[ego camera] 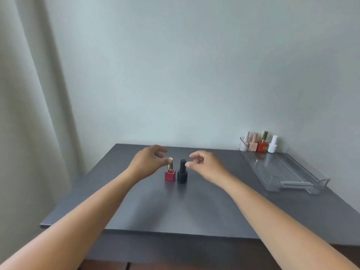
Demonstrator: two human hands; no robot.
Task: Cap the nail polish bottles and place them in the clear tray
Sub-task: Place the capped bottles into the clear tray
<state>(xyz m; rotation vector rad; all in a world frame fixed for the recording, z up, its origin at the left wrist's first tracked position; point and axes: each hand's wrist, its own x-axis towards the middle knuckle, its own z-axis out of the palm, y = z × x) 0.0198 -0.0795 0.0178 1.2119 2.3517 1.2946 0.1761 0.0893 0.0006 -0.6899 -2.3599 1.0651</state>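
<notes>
"Centre of frame, on the tabletop (136, 211): are the red bottle (170, 175) and black bottle (182, 173) upright?"

"Yes. The left hand (148, 160) touches red's cap by thumb, and the right hand (204, 166) hovers just right of black's. Both grips are loosely spread, pinching nothing."

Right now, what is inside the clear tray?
At the clear tray's far end stand a pale bottle, pink bottle, red bottle and white bottle. The wall half-hides the pale one.

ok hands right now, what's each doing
Left hand: thumb on red bottle cap, grip cannot be told.
Right hand: open, holding nothing, beside black bottle.
</notes>
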